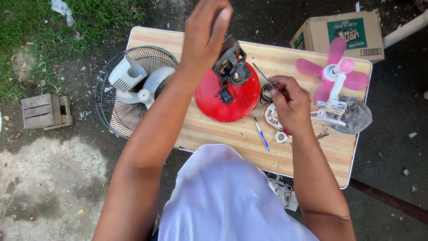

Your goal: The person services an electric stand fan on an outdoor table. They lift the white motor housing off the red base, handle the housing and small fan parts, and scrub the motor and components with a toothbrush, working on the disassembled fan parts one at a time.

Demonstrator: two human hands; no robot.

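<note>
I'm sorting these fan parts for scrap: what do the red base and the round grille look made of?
The red base looks like glossy moulded plastic: smooth, uniformly coloured, with a sheen. The round grille seems to be thin metal wire, dark-coated, judging by its fine radial spokes, though that's hard to confirm.

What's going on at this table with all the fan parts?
A person at a wooden folding table outdoors has a fan in pieces. The left hand holds up a small fan motor above a red round base. The right hand grips a thin tool, seemingly a screwdriver, beside it. A wire fan guard, a pink clip fan and a blue toothbrush also lie on the table.
</note>
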